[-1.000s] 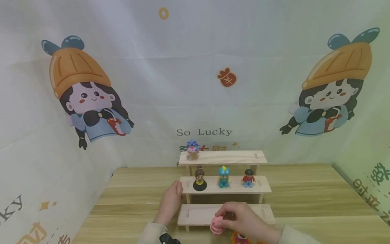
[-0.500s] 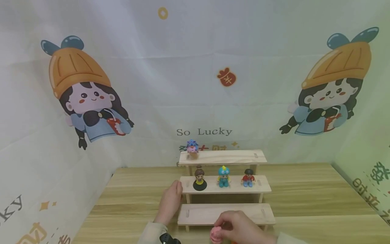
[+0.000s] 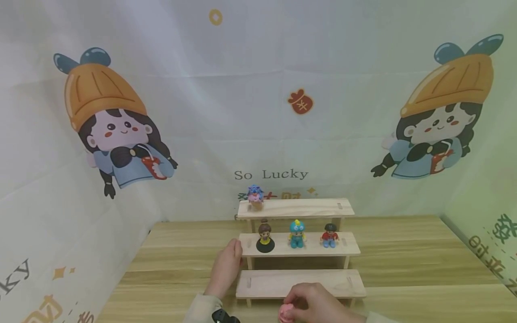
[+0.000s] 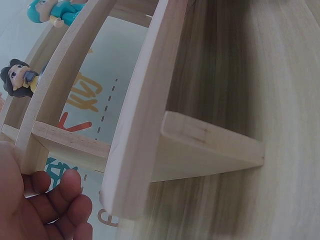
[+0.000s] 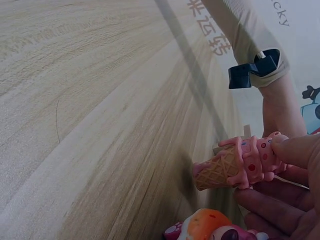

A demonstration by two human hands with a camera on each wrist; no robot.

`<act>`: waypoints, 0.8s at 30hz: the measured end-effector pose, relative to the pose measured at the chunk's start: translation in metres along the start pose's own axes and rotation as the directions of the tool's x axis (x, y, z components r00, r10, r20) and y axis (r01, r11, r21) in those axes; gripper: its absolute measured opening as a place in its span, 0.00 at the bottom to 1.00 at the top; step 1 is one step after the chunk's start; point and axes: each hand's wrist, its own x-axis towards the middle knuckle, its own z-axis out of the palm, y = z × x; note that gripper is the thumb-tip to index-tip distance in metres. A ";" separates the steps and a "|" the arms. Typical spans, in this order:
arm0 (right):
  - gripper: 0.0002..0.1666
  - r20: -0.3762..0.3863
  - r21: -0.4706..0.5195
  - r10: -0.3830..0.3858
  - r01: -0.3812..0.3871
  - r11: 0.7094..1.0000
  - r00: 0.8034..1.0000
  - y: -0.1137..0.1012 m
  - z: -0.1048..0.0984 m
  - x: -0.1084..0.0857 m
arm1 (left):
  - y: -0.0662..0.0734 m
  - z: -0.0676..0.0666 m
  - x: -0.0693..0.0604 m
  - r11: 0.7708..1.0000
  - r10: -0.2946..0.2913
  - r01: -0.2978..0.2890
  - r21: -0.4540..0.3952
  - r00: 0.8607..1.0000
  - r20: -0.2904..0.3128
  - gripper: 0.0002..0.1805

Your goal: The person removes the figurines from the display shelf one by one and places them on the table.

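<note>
My right hand pinches the pink top of a toy ice cream cone in front of the lowest step of a wooden display stand. In the right wrist view the ice cream cone shows its wafer lower part and dripping pink scoops, with thumb and fingers about the top. Whether its tip touches the table I cannot tell. My left hand holds the left end of the stand's middle step; in the left wrist view the fingers curl beside and below that board.
On the middle step stand a bun-haired figure, a teal-capped figure and a red-jacketed figure. A blue-and-pink cone toy stands on the top step's left end. An orange-and-pink toy lies near my right hand.
My right hand has moved down and toward me with the ice cream cone, away from the lowest step. My left hand has stayed at the middle step.
</note>
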 end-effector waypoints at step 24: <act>0.10 0.060 -0.081 0.001 0.004 0.997 0.998 0.003 0.001 0.002 | -0.002 0.001 0.001 1.000 -0.002 0.002 0.000 1.000 -0.010 0.16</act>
